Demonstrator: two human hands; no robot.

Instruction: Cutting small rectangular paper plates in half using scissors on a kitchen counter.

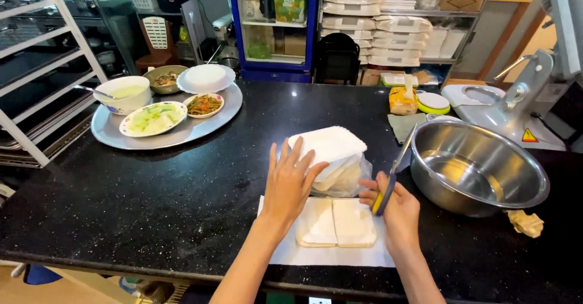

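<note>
**K:** Black speckled counter (pixel 152 201) in a commercial kitchen, shelving and a blue-framed fridge (pixel 274 25) behind. Where are we?

**M:** Our left hand (pixel 290 181) lies flat, fingers spread, on the bagged stack of white slabs (pixel 331 152). It presses down and grips nothing. Our right hand (pixel 398 210) is closed round the handles of the scissors (pixel 388 182), blades pointing up toward the steel bowl (pixel 480 173). We can't tell whether the blades are apart.

**K:** And the cut pieces?

**M:** Two pale blocks (pixel 336 222) lie side by side on white paper (pixel 291 252), between our wrists at the near counter edge.

**K:** Risks?

**M:** Our guess: the scissor tips sit close to the left fingers and the thin bag, so a slip could nick either. The paper overhangs near the edge, and a drag could pull the blocks off. The stack looks soft, so uneven pressure may crack it.

**K:** Further out?

**M:** Round tray of dishes (pixel 167 131) far left, stand mixer (pixel 528 91) right, crumpled scrap (pixel 526 222) beside the bowl.
</note>
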